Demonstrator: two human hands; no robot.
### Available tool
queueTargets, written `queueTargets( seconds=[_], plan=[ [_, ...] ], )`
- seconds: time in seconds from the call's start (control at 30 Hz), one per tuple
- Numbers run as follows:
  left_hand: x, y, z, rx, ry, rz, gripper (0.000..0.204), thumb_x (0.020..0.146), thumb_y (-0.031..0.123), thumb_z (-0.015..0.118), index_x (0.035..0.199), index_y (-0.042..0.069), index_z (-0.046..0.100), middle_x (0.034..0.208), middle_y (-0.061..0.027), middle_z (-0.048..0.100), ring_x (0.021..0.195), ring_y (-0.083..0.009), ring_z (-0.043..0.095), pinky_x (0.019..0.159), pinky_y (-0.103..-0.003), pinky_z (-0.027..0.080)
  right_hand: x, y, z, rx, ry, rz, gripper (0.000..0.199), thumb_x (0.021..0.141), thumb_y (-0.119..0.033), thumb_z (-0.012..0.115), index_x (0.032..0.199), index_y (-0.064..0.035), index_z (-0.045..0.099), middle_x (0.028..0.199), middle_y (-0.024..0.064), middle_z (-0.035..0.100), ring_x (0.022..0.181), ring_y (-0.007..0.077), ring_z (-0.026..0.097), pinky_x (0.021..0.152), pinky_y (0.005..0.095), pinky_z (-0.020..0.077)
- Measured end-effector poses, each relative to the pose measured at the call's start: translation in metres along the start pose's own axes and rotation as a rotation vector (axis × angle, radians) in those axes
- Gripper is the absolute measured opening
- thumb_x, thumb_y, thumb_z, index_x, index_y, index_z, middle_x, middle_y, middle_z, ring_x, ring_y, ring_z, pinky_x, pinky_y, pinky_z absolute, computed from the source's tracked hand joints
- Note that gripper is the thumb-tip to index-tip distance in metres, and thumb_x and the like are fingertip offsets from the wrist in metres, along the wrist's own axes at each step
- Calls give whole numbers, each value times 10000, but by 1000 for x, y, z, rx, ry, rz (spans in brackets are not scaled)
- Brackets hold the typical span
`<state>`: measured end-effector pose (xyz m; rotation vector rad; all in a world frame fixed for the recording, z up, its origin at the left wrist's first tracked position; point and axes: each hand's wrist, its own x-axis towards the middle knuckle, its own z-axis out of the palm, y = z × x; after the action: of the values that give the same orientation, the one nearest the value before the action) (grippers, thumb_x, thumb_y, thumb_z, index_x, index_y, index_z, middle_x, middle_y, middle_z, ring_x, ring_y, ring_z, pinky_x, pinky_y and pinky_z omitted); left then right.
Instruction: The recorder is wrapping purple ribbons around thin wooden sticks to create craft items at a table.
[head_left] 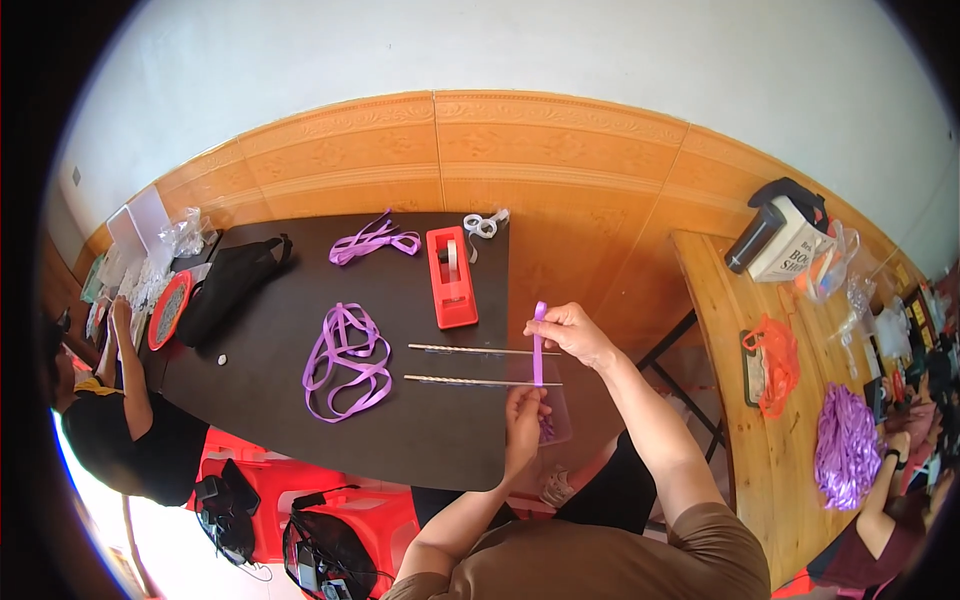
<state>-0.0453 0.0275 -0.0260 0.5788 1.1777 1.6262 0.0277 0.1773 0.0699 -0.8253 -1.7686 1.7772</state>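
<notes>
1. Left hand (522, 412), nearest the wearer at the table's front right corner: fingers closed, pinching the lower end of a purple ribbon strip (538, 352).
2. Right hand (572, 332), just beyond: fingertips pinched on the strip's upper end, so that the strip runs taut and near vertical between the two hands.
3. Two thin rods (470, 365), lying parallel on the black table (420, 440); the strip crosses their right ends, over a clear sheet (556, 412) that overhangs the table edge.
4. Loose purple ribbon loops (345, 362), left of the rods and apart from them.
5. Red tape dispenser (451, 277), lengthwise, beyond the rods.
6. Second ribbon bundle (372, 241) and small clear tape rolls (483, 225), near the far edge.
7. Black bag (228, 282) and round red-rimmed tray (168, 310), far left, beside a seated person (120, 420).
8. Wooden bench (740, 400) at right: orange plastic bag (775, 362), heap of purple ribbon (845, 445), and a white printed box (785, 250) with a black cylinder against it.
</notes>
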Motion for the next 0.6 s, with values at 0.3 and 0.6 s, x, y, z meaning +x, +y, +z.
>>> queueTargets(
  seconds=[0.3, 0.6],
  plan=[
    [17, 16, 27, -125, 119, 185, 327, 913, 100, 504, 1226, 7, 485, 1029, -61, 576, 923, -124, 544, 817, -250, 429, 4, 28, -4, 151, 28, 106, 221, 873, -229, 617, 776, -42, 685, 685, -13, 607, 601, 46, 511, 542, 187, 396],
    [40, -2, 22, -134, -9, 429, 310, 911, 144, 549, 1195, 25, 511, 1140, -77, 531, 1022, -161, 518, 876, -292, 410, -23, 62, 14, 583, 76, 323, 150, 859, -189, 592, 833, -49, 640, 760, 37, 612, 651, 120, 544, 553, 249, 412]
  ],
)
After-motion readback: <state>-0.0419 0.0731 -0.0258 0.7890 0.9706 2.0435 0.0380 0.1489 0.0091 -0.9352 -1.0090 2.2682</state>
